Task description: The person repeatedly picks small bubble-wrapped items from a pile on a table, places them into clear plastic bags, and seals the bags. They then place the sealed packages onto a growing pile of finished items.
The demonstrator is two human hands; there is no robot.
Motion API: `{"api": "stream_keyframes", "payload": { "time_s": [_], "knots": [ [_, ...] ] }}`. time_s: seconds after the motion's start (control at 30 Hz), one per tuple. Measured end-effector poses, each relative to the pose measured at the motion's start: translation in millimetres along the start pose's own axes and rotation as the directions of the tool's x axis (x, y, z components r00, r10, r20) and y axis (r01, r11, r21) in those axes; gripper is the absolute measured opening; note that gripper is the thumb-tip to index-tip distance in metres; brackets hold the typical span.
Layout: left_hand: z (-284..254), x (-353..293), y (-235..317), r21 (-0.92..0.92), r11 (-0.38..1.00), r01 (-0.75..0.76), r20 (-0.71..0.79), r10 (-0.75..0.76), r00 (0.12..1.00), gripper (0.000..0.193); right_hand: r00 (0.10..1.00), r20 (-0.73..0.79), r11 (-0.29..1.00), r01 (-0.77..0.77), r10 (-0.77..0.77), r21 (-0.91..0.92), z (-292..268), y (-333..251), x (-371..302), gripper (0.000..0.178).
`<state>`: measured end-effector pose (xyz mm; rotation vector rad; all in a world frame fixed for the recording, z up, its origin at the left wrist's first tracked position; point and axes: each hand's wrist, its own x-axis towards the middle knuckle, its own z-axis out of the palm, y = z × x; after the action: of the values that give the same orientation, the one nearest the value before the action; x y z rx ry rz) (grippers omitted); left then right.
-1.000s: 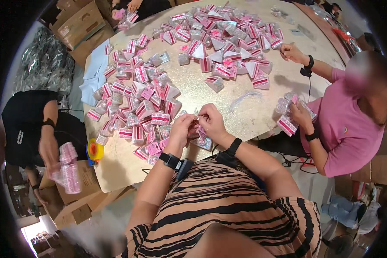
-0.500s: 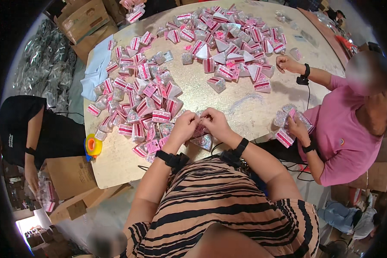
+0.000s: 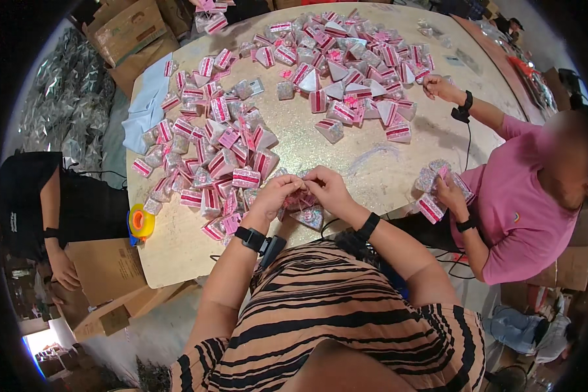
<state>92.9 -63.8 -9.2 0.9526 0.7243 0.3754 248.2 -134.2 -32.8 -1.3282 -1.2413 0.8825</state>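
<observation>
My left hand (image 3: 276,195) and my right hand (image 3: 330,191) meet at the near edge of the table, fingertips pinched together. Between them is a small bundle of wedge-shaped packets (image 3: 309,216), glittery silver and pink, with the lower one resting by the table's edge. Both hands grip its pink upper part; the exact spot is hidden by my fingers. Just left of my left hand lies a large heap of similar wedge packets (image 3: 245,177) with pink-striped sides and pink tags.
Another packet heap (image 3: 353,65) covers the table's far side. A yellow tape roll (image 3: 141,223) sits at the left edge, above an open cardboard box (image 3: 108,274). A co-worker in pink (image 3: 522,196) holds packets at right; another in black (image 3: 46,196) stands left.
My left hand has turned slightly and its wrist has shifted a little left and down. The left co-worker's hand has moved toward the box, and the packets it held no longer show.
</observation>
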Motion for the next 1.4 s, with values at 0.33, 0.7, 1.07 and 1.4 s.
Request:
{"api": "stream_keyframes", "payload": {
  "time_s": [0.33, 0.7, 1.07, 1.4],
  "knots": [
    [-4, 2, 2, -0.046, 0.999, 0.026, -0.012, -0.026, 1.000, 0.011, 0.955, 0.148, 0.938, 0.282, -0.255, -0.204, -11, -21, 8, 0.009],
    [3, 8, 8, 0.138, 0.990, -0.011, -0.109, 0.027, 0.994, 0.007, 0.921, 0.112, 0.780, 0.377, -0.373, -0.500, -13, -19, 13, 0.009],
    [8, -14, 21, 0.422, 0.901, -0.105, -0.046, 0.137, 0.990, 0.011, 0.909, -0.075, 0.604, -0.210, 0.411, 0.768, -41, -43, 34, 0.016],
    [5, -85, 135, 0.461, 0.747, -0.478, -0.121, 0.587, 0.800, 0.007, 0.939, 0.276, 0.697, -0.340, 0.208, 0.631, -14, -94, 42, 0.012]
  ]
}}
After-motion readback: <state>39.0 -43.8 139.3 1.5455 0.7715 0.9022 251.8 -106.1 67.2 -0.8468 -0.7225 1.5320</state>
